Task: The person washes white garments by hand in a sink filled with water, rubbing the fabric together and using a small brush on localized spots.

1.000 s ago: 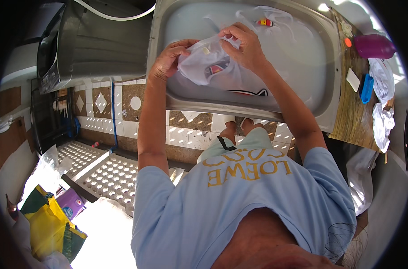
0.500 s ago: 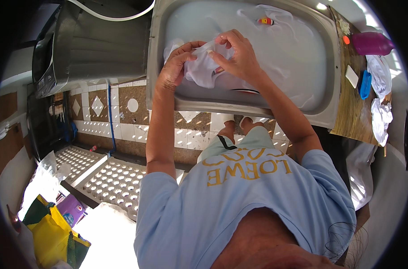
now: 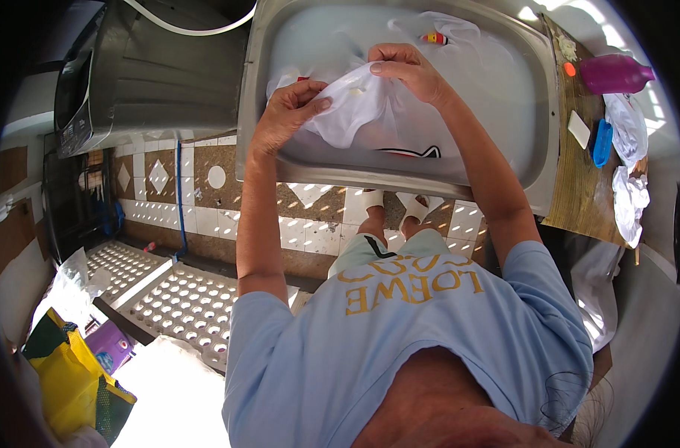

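Note:
A wet white cloth (image 3: 352, 112) is stretched between my two hands over a metal basin (image 3: 543, 149) of cloudy water. My left hand (image 3: 287, 116) pinches its left edge, and my right hand (image 3: 412, 71) grips its upper right edge between thumb and fingers. A small pale yellowish patch shows near the middle of the cloth. Its lower part hangs down to the water. More white fabric (image 3: 459, 30) with a red and yellow print floats at the back right of the basin. Near the front wall, a black and red print (image 3: 411, 152) shows in the water.
Right of the basin, a wooden board (image 3: 575, 179) carries a purple bottle (image 3: 616, 75), an orange cap (image 3: 569, 69), a white block (image 3: 578, 130), a blue brush-like object (image 3: 602, 143) and white plastic bags (image 3: 629, 201). A dark grey appliance (image 3: 172, 71) stands on the left.
My hands have moved apart, and the bunched cloth is now spread out between them. My right hand has risen slightly to the right. The black and red print is more exposed.

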A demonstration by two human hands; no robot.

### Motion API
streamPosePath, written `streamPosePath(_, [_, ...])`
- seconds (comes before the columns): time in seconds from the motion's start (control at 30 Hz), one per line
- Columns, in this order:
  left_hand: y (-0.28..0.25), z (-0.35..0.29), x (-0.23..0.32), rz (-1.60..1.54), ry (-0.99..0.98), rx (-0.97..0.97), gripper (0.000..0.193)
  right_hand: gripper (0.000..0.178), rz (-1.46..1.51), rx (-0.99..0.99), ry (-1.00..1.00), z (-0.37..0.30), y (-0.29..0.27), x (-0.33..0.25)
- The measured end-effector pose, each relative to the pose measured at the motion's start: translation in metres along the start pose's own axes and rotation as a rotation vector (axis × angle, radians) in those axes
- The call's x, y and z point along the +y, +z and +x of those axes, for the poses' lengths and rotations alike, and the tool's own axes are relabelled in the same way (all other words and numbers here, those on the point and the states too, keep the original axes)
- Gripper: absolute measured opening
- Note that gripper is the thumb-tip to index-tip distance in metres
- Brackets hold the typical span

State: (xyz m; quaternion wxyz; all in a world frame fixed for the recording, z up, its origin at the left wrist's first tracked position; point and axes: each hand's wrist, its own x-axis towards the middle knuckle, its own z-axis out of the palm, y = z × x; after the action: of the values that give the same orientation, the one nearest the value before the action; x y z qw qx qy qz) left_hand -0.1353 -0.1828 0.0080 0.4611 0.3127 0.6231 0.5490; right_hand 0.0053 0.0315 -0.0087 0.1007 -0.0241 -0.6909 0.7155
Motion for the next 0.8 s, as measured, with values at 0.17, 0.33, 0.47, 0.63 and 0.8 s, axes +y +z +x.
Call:
streamPosePath(0.17, [0.004, -0.007, 0.019, 0.118, 0.12, 0.089, 0.018, 0.017, 0.076, -0.107, 0.051, -0.013, -0.018, -0.066])
streamPosePath(0.33, [0.02, -0.007, 0.111, -0.107, 0.407, 0.008, 0.01, 0.018, -0.005, -0.005, -0.003, -0.032, -0.017, -0.179])
streamPosePath(0.47, [0.031, 0.006, 0.117, -0.156, 0.473, -0.03, 0.009, 0.017, -0.176, 0.004, -0.12, -0.047, -0.041, -0.167])
streamPosePath(0.63, [0.036, 0.023, 0.058, 0.051, 0.27, -0.008, 0.014, 0.024, 0.068, 0.129, -0.002, -0.069, -0.054, -0.067])
streamPosePath(0.8, [0.03, 0.024, 0.018, 0.163, 0.108, -0.029, 0.019, 0.022, 0.653, 0.247, 0.001, -0.072, -0.042, -0.026])
